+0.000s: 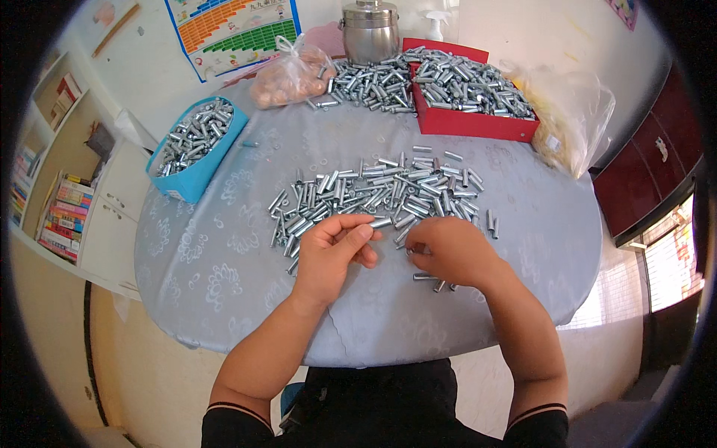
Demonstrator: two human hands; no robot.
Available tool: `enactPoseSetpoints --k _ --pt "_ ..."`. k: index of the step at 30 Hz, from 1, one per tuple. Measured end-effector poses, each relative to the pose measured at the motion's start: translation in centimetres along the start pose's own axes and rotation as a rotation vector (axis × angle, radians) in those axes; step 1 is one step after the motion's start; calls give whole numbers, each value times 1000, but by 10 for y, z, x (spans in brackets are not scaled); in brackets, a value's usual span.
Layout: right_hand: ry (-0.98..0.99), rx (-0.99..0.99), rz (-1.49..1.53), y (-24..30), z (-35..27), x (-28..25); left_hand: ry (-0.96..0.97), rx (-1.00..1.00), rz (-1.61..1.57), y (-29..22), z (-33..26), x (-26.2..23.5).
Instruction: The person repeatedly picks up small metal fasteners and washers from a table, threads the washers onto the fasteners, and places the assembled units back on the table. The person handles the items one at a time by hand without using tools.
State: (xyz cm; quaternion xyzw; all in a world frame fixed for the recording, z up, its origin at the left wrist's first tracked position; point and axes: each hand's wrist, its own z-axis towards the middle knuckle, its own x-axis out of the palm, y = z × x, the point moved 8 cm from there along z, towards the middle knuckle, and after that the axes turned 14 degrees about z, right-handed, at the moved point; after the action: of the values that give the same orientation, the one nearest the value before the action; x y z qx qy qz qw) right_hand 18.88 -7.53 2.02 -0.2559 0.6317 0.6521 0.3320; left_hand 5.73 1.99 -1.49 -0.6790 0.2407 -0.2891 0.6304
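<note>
A loose pile of shiny silver metal sleeves (321,194), mixed with small rings, is spread over the middle of the table. My left hand (328,250) is at the near edge of this pile, thumb and forefinger pinched together. A short metal sleeve (381,222) shows right at those fingertips, and the other fingers curl below. My right hand (455,250) reaches over the pile's near right side, its fingers bent down and pressed together. A small shiny bit shows at its fingertips, too small to name. The two hands are a short gap apart.
The round table has a grey patterned cloth (224,313). A blue tub (198,179) of metal parts stands left. At the back are a tied bag of round brownish things (291,82), a steel pot (370,33), a red box (478,127) heaped with parts, and a plastic bag (567,127).
</note>
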Motion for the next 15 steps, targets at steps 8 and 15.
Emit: enactPoseSetpoints --k 8,15 --pt "-210 201 877 -17 10 -15 -17 -19 18 2 2 -3" --pt "-195 158 1048 -27 7 1 6 4 58 4 3 0"
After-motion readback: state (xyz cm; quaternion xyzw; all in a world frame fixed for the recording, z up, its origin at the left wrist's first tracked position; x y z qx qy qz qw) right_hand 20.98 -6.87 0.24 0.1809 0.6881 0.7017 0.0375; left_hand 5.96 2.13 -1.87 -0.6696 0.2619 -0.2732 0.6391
